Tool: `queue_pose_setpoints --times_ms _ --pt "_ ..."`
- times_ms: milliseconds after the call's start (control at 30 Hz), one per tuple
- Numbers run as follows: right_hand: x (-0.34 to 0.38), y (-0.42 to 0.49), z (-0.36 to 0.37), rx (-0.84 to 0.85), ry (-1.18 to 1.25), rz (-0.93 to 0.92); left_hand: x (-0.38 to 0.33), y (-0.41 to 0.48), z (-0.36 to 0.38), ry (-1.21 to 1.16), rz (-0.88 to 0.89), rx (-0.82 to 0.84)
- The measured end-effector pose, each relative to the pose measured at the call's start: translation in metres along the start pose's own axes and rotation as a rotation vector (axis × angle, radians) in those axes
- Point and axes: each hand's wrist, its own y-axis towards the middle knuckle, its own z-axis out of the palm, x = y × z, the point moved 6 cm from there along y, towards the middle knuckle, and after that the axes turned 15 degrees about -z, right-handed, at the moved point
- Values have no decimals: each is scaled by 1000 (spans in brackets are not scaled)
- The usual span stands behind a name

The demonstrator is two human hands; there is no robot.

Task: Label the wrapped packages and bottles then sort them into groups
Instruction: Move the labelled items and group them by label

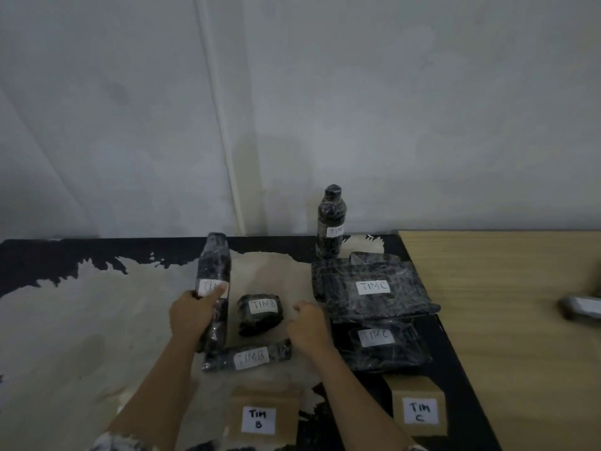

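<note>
Film, glossy and crinkled, wraps every dark item on the counter (97, 320), so each is likely to be slick under the fingers. Left of centre, the left hand (192, 315) curls around the lower half of the tall bottle (213, 265), which leans slightly. The thumb lies across the bottle's white label, leaving only part of "TIM" readable, so its group cannot be told. Whether its base touches the counter is unclear. Holding the body rather than the narrow top seems sound, since the bottle looks rigid and the loose film could slide under a light pinch.

The right hand (307, 323) sits at centre frame with its fingers loosely curled under, and nothing shows in them. Between the hands is the round package (260, 315) marked TIMB, which looks soft and probably light. Just below it the small bottle (248, 356), also marked TIMB, lies on its side and could roll. The TIM B card (260, 415) stands at lower centre.

Right of centre, two flat packages (374, 288) marked TIMC lie one above the other in the frame. They are probably floppy and best lifted from beneath. The standing bottle (331, 219) is just above them, and the TIM C card (419, 411) is at lower right.
</note>
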Motion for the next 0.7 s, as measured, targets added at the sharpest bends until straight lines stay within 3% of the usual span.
queue_pose_setpoints --times_ms 367,700 --pt "-1 -8 -8 -7 7 19 19 16 32 104 -163 310" --pt "3 -10 -6 -39 -15 35 24 22 30 95 -134 241"
